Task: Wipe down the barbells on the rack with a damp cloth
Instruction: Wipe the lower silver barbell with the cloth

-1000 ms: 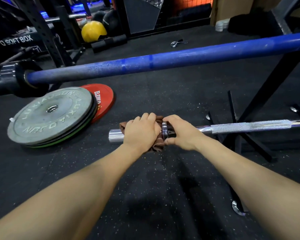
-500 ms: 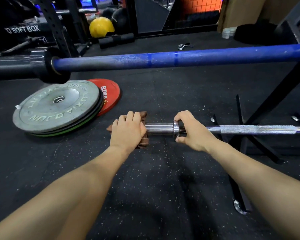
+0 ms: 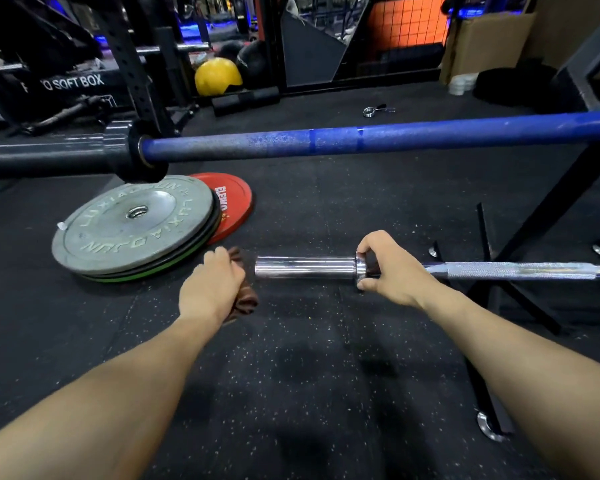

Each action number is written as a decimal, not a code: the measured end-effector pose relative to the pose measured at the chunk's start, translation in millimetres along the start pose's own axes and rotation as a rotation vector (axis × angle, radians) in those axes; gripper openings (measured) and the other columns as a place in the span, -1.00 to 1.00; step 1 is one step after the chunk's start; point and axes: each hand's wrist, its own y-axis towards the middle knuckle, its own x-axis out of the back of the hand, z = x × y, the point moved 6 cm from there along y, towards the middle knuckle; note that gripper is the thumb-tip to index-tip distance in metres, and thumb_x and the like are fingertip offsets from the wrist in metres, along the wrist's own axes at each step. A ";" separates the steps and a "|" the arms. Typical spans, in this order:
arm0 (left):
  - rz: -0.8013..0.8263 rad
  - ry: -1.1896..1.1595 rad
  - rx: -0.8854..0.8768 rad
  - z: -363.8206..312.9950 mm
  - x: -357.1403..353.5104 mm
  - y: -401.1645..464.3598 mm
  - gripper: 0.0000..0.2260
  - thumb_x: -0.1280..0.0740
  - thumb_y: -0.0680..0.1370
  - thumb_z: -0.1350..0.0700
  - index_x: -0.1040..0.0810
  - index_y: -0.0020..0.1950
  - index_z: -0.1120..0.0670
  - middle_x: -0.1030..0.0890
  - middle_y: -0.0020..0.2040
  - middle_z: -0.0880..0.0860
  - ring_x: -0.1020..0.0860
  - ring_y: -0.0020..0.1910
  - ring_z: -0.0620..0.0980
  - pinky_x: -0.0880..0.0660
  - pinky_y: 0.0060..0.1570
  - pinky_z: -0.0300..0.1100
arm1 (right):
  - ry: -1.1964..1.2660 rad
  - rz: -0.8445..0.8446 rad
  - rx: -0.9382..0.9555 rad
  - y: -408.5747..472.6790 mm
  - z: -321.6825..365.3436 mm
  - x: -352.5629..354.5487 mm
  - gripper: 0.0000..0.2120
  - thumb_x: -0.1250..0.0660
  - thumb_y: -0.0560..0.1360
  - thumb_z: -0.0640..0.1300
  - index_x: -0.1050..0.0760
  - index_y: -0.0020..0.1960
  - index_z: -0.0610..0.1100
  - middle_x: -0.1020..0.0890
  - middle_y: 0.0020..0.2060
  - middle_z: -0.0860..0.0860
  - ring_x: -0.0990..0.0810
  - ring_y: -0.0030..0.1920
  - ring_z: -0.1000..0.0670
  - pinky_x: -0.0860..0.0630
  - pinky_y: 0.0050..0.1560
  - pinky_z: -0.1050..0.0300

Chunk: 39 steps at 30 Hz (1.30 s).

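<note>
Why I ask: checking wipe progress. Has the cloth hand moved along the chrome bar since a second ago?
Yes. The left hand slid the cloth left, off the chrome sleeve, away from the collar.

— Where is free room for a hand?

— On the bare floor (image 3: 309,358) in the lower middle of the frame, and in the gap between the blue barbell (image 3: 361,138) above and the chrome barbell (image 3: 305,267) below.

— What stands in the way?

— The stacked plates (image 3: 132,226) at left, and the black rack legs (image 3: 534,220) at right.
</note>
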 end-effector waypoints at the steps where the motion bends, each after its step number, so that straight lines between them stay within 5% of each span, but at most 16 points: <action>1: -0.064 -0.022 -0.022 -7.0 10.2 1.1 -0.81 -0.09 0.60 0.11 -0.38 0.10 0.19 -0.48 0.06 0.21 -0.52 0.03 0.27 -0.37 -0.12 0.06 | 0.031 0.002 -0.019 2.2 -2.1 0.5 -0.61 -0.46 0.44 -0.18 -0.33 0.15 -0.08 -0.40 0.10 0.04 -0.49 0.02 -0.09 -0.37 -0.02 0.13; 6: -0.158 -0.115 -0.230 -70.6 32.1 7.3 -0.81 -0.14 0.56 0.10 -0.45 0.11 0.10 -0.53 0.06 0.12 -0.52 0.04 0.20 -0.47 -0.08 0.08 | 0.044 0.203 -0.152 11.4 -19.6 -11.7 -0.32 -0.36 0.51 0.05 -0.11 0.52 0.00 -0.32 0.43 0.02 -0.35 0.37 -0.08 -0.27 0.37 0.04; 9: -0.092 -0.070 -0.352 -91.2 14.2 -0.6 -0.77 -0.13 0.57 0.06 -0.43 0.18 0.05 -0.51 0.10 0.04 -0.51 0.09 0.11 -0.48 -0.09 0.06 | 0.083 0.188 -0.126 11.7 -22.6 -12.3 -0.40 -0.41 0.48 -0.01 -0.20 0.42 0.05 -0.44 0.28 0.03 -0.43 0.22 -0.06 -0.35 0.25 0.05; 15: -0.022 0.112 -0.557 -136.1 -10.6 -11.3 -0.69 -0.11 0.61 0.01 -0.38 0.32 0.03 -0.48 0.18 0.01 -0.47 0.14 0.06 -0.43 -0.09 -0.03 | 0.163 0.032 0.066 4.1 -15.8 -4.1 -0.56 -0.49 0.40 -0.24 -0.31 0.09 0.02 -0.38 0.12 0.13 -0.42 0.11 0.05 -0.34 0.17 0.15; 19: -0.078 0.194 -0.645 -159.1 -25.9 -16.5 -0.66 -0.08 0.50 0.02 -0.53 0.13 0.11 -0.58 -0.06 0.06 -0.57 -0.15 0.13 -0.42 -0.36 -0.06 | 0.138 -0.045 0.103 5.3 -12.0 -0.8 -0.58 -0.49 0.39 -0.25 -0.31 0.08 -0.06 -0.36 0.09 0.09 -0.39 0.02 0.05 -0.30 0.03 0.19; 21: -0.147 0.216 -0.643 -159.0 -33.3 -19.7 -0.66 -0.09 0.45 0.03 -0.57 0.02 0.12 -0.59 -0.20 0.05 -0.57 -0.31 0.10 -0.42 -0.45 -0.11 | 0.154 -0.054 0.089 7.2 -14.4 -2.4 -0.58 -0.48 0.40 -0.24 -0.34 0.14 -0.10 -0.36 0.12 0.07 -0.40 0.07 0.04 -0.34 0.13 0.15; 25: -0.160 0.163 -0.579 -153.5 -45.8 -22.4 -0.65 -0.06 0.47 0.05 -0.56 0.07 0.14 -0.60 -0.16 0.05 -0.58 -0.23 0.10 -0.49 -0.25 -0.06 | 0.170 -0.028 0.069 10.1 -20.7 -4.5 -0.52 -0.47 0.42 -0.18 -0.38 0.28 -0.12 -0.43 0.22 0.01 -0.43 0.23 0.01 -0.34 0.31 0.09; 39: -0.228 0.328 -0.478 -82.8 -29.9 -4.0 -0.71 -0.08 0.44 0.05 -0.53 -0.08 0.15 -0.56 -0.24 0.07 -0.55 -0.29 0.13 -0.45 -0.32 -0.07 | 0.115 0.033 -0.017 7.7 -17.0 -5.3 -0.57 -0.42 0.48 -0.15 -0.35 0.29 -0.08 -0.43 0.29 0.02 -0.42 0.29 -0.04 -0.35 0.33 0.02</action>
